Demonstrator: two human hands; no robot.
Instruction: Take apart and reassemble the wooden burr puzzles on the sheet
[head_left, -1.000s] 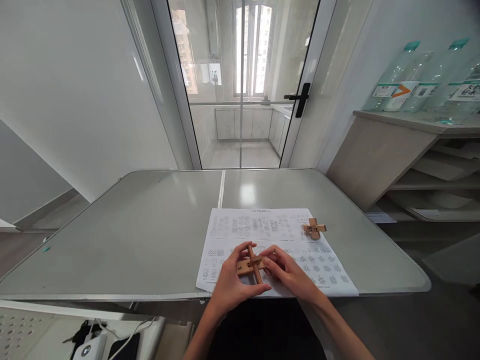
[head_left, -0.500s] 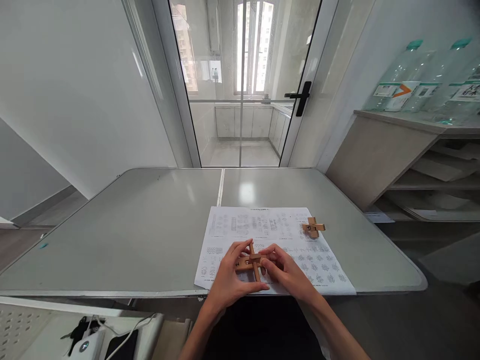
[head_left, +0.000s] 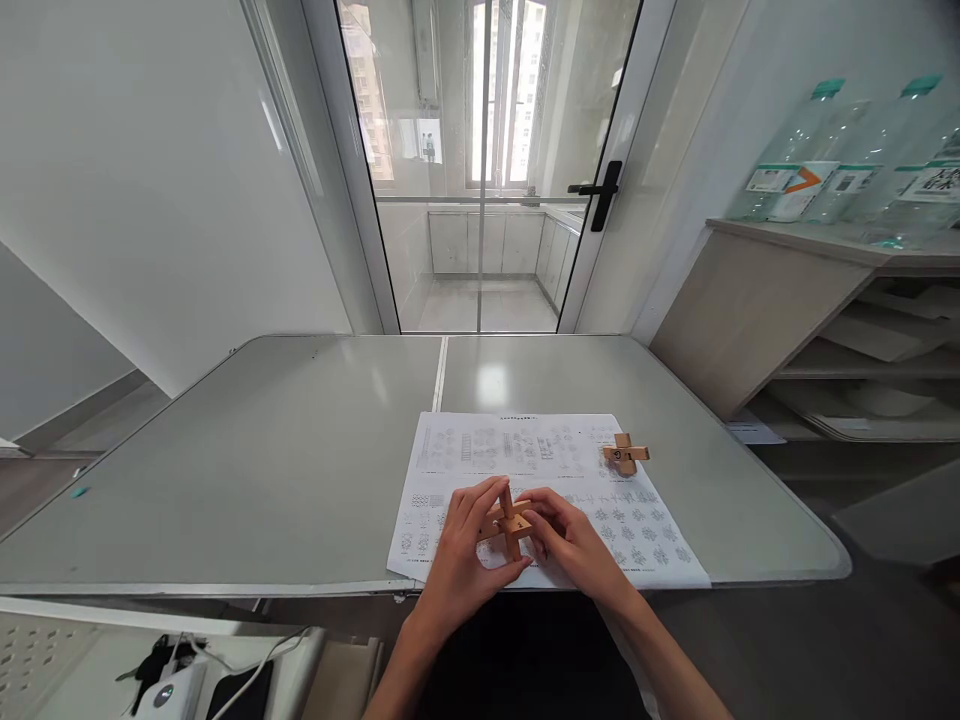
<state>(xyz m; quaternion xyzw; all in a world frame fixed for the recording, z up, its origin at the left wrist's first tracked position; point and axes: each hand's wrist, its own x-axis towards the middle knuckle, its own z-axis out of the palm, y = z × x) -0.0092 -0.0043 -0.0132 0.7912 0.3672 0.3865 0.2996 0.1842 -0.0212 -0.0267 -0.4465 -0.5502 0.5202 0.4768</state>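
Between my two hands is a wooden interlocking puzzle [head_left: 514,524], its brown notched bars crossing one another, with small dark marks on them. My left hand [head_left: 471,540] grips it from the left, fingers on the upper end of the upright bar and thumb near its lower end. Thumb and fingers of my right hand [head_left: 566,540] pinch the puzzle's right side. Both hands are above a printed sheet [head_left: 465,455] covered with small diagrams. At the sheet's right edge rests a second wooden puzzle [head_left: 625,454], cross-shaped and touched by neither hand.
The grey folding table [head_left: 315,450] spans the view, a seam down its middle. Clear plastic bottles [head_left: 810,165] stand on a shelf unit [head_left: 780,300] at right. A glass door [head_left: 487,250] is behind the table. Lower left, a white surface holds keys [head_left: 154,660] and cables.
The puzzle has been turned in my hands, so that a marked face now shows at its right. My fingers have shifted slightly around it. The second puzzle stays put.
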